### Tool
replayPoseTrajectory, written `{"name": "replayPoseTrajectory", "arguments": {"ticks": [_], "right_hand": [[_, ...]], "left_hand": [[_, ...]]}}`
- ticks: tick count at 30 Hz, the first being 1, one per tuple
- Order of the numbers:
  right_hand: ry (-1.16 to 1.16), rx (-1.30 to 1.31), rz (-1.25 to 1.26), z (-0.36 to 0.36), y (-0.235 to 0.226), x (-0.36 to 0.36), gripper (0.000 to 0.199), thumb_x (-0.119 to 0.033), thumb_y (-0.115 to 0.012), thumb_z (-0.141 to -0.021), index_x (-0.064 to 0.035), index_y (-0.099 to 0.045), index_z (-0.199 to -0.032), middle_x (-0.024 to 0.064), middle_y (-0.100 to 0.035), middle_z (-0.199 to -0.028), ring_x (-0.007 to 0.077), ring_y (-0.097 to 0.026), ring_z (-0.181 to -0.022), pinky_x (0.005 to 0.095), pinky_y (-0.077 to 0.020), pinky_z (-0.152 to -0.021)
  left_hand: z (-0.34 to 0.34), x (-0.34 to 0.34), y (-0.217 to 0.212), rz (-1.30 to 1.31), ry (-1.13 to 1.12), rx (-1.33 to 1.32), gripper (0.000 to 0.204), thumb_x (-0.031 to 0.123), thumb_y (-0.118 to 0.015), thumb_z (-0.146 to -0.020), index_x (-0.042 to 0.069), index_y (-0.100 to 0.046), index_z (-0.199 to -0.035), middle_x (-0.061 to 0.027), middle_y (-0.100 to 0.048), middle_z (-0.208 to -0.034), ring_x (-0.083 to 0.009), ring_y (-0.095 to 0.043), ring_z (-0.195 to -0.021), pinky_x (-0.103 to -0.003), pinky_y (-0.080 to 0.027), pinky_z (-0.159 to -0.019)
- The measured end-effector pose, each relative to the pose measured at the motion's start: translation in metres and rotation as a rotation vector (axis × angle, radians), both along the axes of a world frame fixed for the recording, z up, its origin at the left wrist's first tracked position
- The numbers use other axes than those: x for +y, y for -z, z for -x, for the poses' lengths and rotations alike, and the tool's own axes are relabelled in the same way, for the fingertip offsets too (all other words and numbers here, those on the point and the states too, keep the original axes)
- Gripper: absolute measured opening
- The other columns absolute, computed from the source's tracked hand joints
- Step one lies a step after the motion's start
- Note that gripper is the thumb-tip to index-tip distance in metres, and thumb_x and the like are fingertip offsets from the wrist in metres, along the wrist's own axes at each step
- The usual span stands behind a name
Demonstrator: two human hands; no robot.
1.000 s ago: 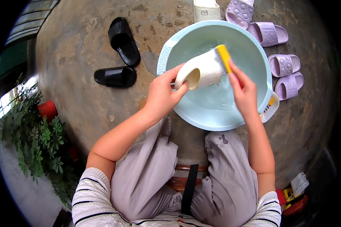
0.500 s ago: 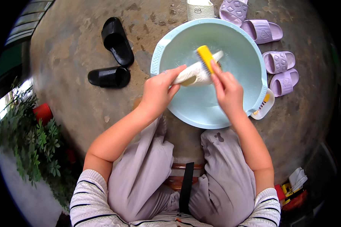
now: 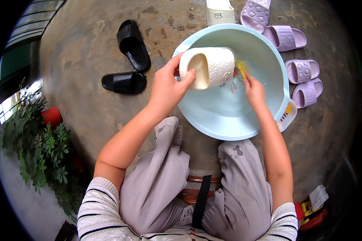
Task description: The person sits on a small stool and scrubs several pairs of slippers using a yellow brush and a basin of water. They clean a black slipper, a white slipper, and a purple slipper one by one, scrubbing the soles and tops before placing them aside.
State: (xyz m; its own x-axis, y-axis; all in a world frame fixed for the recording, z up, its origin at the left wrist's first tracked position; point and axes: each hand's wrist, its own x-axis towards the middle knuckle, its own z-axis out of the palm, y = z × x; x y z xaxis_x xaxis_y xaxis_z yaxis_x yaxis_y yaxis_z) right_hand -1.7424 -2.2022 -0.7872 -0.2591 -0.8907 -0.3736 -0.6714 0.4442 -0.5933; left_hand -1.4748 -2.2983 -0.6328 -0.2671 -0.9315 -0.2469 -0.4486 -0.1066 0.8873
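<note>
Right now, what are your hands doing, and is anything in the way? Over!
Left hand gripping white slipper over blue basin. Right hand holding yellow brush, blurred, near slipper. Nothing visibly blocking.

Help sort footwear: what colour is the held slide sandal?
The slide sandal is creamy white, clearest in the head view.

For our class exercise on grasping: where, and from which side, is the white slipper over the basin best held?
Probably by the open end of the white slipper, from the left, where the left hand grips: the opening faces that way, offering a rim to pinch and leaving the strap free.
</note>
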Motion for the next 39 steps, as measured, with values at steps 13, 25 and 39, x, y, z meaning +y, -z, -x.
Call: {"name": "replayPoseTrajectory", "arguments": {"ticks": [13,25,39], "right_hand": [[-0.025,-0.481,0.527,-0.071,-0.130,-0.011,0.043,-0.005,-0.058,-0.097,-0.0130,-0.059,-0.139,0.0098,-0.060,-0.083,0.0172,-0.053,-0.069,0.0295,-0.0468,-0.067],[-0.075,-0.273,0.120,-0.037,-0.181,0.008,0.038,-0.010,-0.061,-0.095,-0.0082,-0.063,-0.133,0.0151,-0.063,-0.076,0.0277,-0.061,-0.067,0.0362,-0.0490,-0.066],[-0.331,0.189,0.093,-0.066,-0.162,0.008,0.049,-0.005,-0.061,-0.084,0.0006,-0.058,-0.133,0.0197,-0.062,-0.068,0.0341,-0.065,-0.058,0.0429,-0.0524,-0.055]], "left_hand": [[0.042,0.017,0.017,-0.082,0.129,0.155,0.106,0.006,-0.086,-0.072,0.009,-0.019,-0.155,-0.0146,-0.042,-0.147,-0.0251,-0.058,-0.123,-0.036,-0.059,-0.093],[0.057,0.021,0.040,0.431,0.270,0.003,0.096,0.019,-0.094,-0.058,0.008,-0.038,-0.135,-0.0189,-0.044,-0.143,-0.0361,-0.053,-0.126,-0.042,-0.049,-0.101],[0.050,0.042,0.052,0.461,0.245,-0.076,0.096,0.014,-0.093,-0.057,0.008,-0.035,-0.134,-0.0219,-0.043,-0.146,-0.0404,-0.054,-0.123,-0.041,-0.054,-0.095]]}}
